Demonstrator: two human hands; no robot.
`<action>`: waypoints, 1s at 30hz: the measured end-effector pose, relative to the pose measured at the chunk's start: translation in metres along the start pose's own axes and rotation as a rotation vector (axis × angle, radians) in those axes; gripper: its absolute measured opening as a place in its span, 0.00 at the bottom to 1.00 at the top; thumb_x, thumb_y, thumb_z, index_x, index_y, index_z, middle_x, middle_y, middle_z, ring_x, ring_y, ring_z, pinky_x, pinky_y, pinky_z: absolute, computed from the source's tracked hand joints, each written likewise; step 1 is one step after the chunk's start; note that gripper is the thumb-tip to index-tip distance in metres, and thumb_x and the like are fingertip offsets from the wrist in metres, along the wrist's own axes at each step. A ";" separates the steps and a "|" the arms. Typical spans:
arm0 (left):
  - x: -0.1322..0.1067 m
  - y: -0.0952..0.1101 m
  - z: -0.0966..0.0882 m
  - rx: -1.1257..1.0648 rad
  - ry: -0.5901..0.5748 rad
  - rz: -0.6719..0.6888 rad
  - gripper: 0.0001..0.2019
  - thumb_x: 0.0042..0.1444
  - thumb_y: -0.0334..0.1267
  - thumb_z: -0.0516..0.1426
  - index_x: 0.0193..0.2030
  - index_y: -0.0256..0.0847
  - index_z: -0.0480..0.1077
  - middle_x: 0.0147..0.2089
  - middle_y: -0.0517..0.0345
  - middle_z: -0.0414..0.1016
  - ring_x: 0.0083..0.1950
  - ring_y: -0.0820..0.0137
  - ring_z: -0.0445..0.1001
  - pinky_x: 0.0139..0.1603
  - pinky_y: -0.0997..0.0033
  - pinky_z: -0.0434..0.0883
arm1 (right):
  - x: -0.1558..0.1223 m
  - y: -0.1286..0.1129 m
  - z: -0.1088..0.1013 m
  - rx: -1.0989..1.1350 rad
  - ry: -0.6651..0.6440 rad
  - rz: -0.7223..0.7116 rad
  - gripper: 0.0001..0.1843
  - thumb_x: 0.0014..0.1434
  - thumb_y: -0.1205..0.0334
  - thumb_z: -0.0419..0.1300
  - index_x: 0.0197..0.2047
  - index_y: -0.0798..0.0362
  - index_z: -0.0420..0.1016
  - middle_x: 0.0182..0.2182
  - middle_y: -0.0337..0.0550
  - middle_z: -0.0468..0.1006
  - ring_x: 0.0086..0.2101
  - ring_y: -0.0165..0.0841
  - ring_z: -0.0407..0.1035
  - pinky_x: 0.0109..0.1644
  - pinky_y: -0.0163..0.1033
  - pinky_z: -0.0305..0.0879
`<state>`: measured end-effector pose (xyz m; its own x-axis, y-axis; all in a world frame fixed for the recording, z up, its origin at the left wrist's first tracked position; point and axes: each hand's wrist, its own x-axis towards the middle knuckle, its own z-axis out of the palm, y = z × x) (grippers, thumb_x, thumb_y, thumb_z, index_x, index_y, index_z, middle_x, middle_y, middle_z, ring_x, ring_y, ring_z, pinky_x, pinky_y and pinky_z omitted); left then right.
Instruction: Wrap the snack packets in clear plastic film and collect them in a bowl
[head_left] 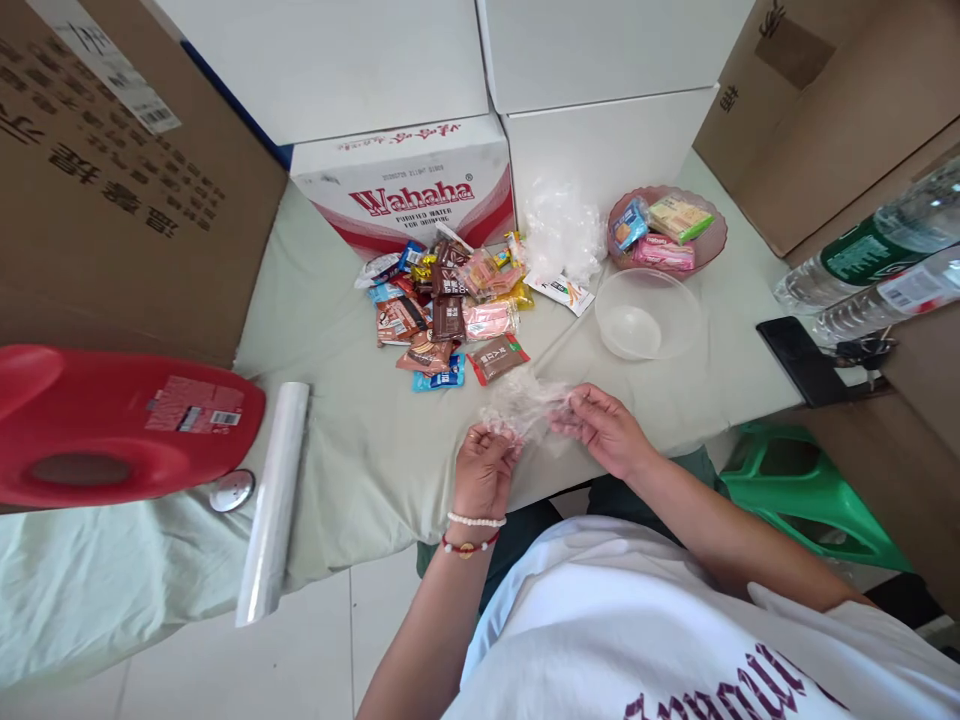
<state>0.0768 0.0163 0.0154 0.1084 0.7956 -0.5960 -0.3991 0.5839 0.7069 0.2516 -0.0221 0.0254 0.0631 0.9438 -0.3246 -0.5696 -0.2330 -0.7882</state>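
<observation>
Between both hands, just above the table's front edge, stretches a crinkled clear plastic film cover (531, 402) with a gathered-looking edge. My left hand (484, 470), with a bead bracelet and a red bracelet at the wrist, pinches its left side. Its right side is pinched in the fingers of my right hand (609, 430). Right beyond the film lies a brown and red snack packet (498, 358), at the front of a heap of wrapped snacks (448, 310). A clear plastic bowl (679, 318) stands beyond my right hand.
A pink bowl (720, 235) holds several snack packs at the back right, beside a pile of clear plastic film (562, 232). Left are a red jug (135, 425) and a plastic wrap roll (276, 500). Bottles (862, 255) and a phone (799, 358) lie right. Boxes (435, 195) line the back.
</observation>
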 end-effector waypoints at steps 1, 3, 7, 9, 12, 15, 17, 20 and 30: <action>0.000 0.001 -0.004 -0.047 0.002 0.024 0.32 0.29 0.39 0.78 0.37 0.42 0.65 0.32 0.70 0.72 0.32 0.77 0.76 0.34 0.77 0.74 | 0.002 -0.001 -0.004 0.009 0.054 -0.005 0.22 0.50 0.43 0.77 0.35 0.49 0.75 0.38 0.38 0.82 0.37 0.34 0.79 0.46 0.42 0.77; -0.003 0.001 -0.015 -0.088 0.007 0.064 0.29 0.32 0.39 0.77 0.36 0.43 0.65 0.33 0.69 0.72 0.32 0.78 0.74 0.34 0.77 0.73 | 0.007 -0.003 -0.012 -0.009 0.167 -0.017 0.24 0.48 0.42 0.77 0.35 0.49 0.74 0.37 0.37 0.81 0.36 0.33 0.79 0.40 0.39 0.77; -0.019 -0.003 -0.051 0.077 0.093 0.094 0.26 0.39 0.47 0.75 0.38 0.42 0.67 0.32 0.67 0.70 0.27 0.79 0.68 0.25 0.79 0.63 | 0.015 -0.003 -0.020 -0.141 0.338 -0.046 0.28 0.48 0.36 0.74 0.34 0.49 0.71 0.32 0.36 0.76 0.30 0.30 0.74 0.26 0.33 0.71; -0.029 -0.004 -0.065 0.241 0.226 0.236 0.25 0.44 0.51 0.73 0.40 0.42 0.68 0.33 0.65 0.70 0.28 0.77 0.67 0.24 0.77 0.61 | 0.018 -0.003 -0.018 -0.212 0.370 -0.067 0.27 0.49 0.35 0.71 0.34 0.49 0.70 0.28 0.35 0.73 0.27 0.29 0.71 0.22 0.31 0.66; -0.044 -0.002 -0.067 0.558 0.320 0.619 0.19 0.56 0.52 0.66 0.44 0.43 0.69 0.40 0.58 0.73 0.38 0.71 0.72 0.35 0.71 0.70 | 0.020 -0.001 -0.011 -0.275 0.332 -0.088 0.26 0.51 0.36 0.70 0.32 0.50 0.69 0.26 0.33 0.70 0.23 0.27 0.67 0.19 0.30 0.60; -0.047 -0.004 -0.046 0.918 0.187 0.956 0.22 0.56 0.52 0.66 0.51 0.43 0.71 0.51 0.49 0.74 0.52 0.60 0.73 0.51 0.58 0.73 | 0.020 -0.001 -0.002 -0.304 0.273 -0.091 0.25 0.52 0.37 0.69 0.32 0.50 0.70 0.25 0.33 0.69 0.22 0.26 0.65 0.18 0.30 0.58; -0.038 -0.010 -0.028 1.094 0.151 1.063 0.26 0.52 0.52 0.69 0.53 0.41 0.72 0.55 0.43 0.73 0.58 0.53 0.71 0.59 0.48 0.69 | 0.020 -0.001 0.002 -0.323 0.250 -0.096 0.24 0.52 0.37 0.69 0.33 0.50 0.70 0.24 0.33 0.70 0.21 0.26 0.64 0.18 0.31 0.57; -0.018 -0.019 -0.014 1.138 0.135 1.014 0.12 0.57 0.45 0.65 0.44 0.43 0.76 0.49 0.45 0.77 0.55 0.52 0.72 0.60 0.46 0.67 | 0.018 -0.006 -0.002 -0.367 0.230 -0.104 0.24 0.54 0.38 0.68 0.33 0.49 0.71 0.22 0.32 0.69 0.19 0.26 0.60 0.17 0.32 0.53; 0.010 0.023 -0.032 0.164 0.029 0.304 0.21 0.44 0.50 0.71 0.37 0.43 0.70 0.33 0.64 0.75 0.34 0.73 0.74 0.35 0.74 0.73 | 0.039 -0.052 -0.050 -0.589 0.097 0.007 0.21 0.50 0.44 0.73 0.34 0.50 0.73 0.22 0.33 0.72 0.17 0.24 0.56 0.18 0.32 0.49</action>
<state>0.0395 0.0325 0.0140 -0.0202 0.9338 -0.3573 -0.2576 0.3404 0.9043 0.3251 0.0155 0.0274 0.1516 0.9223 -0.3554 -0.0220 -0.3563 -0.9341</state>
